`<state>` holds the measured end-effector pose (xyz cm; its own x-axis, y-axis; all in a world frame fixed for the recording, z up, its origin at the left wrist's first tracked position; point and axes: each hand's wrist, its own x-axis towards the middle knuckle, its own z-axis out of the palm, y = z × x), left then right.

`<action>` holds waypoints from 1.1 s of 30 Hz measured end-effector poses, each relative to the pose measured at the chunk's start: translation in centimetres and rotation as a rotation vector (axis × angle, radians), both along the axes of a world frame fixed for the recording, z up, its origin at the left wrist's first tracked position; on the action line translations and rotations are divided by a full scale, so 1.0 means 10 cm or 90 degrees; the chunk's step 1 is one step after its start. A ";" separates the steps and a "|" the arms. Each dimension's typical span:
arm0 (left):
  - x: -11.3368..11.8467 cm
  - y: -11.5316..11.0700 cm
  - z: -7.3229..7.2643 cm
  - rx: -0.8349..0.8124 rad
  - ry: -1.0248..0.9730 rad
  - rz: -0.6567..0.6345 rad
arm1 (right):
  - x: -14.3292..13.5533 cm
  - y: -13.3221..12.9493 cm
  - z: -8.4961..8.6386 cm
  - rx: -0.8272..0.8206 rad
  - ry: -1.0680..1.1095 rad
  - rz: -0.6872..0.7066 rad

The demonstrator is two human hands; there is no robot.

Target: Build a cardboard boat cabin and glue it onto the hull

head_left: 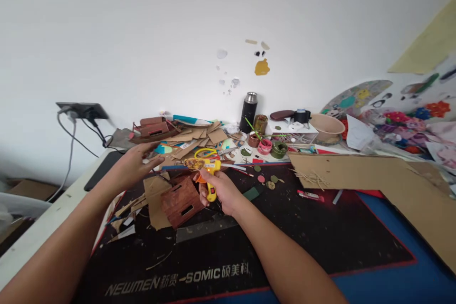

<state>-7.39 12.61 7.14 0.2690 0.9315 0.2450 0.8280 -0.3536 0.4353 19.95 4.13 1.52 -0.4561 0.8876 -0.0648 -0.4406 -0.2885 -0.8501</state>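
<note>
My right hand is wrapped round the handle of a yellow hot glue gun with an orange trigger. Its brown-stained nozzle points left, and a small light glows on its body. My left hand hovers left of the nozzle, thumb and fingers apart, with nothing visible between them. Below the glue gun lies a reddish-brown painted cardboard panel with two slots. A bare cardboard piece lies beside the panel, on the black desk mat.
Cardboard scraps are heaped at the back, near a black thermos and open paint jars. Toothpicks lie on a large cardboard sheet at right. A red utility knife rests on the mat. Cables hang at left.
</note>
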 end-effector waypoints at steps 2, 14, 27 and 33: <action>-0.03 -0.18 -0.12 -0.100 -0.002 -0.038 | 0.00 0.00 -0.02 0.000 -0.003 0.006; 0.20 -0.79 -0.06 -0.156 0.182 -0.322 | 0.02 0.00 0.02 0.003 -0.015 -0.013; 0.34 -0.73 -0.14 -0.149 0.268 -0.309 | 0.02 0.00 0.04 -0.011 -0.026 -0.027; 0.24 -0.69 -0.20 -0.097 0.200 -0.317 | 0.02 0.02 0.01 -0.013 -0.022 -0.048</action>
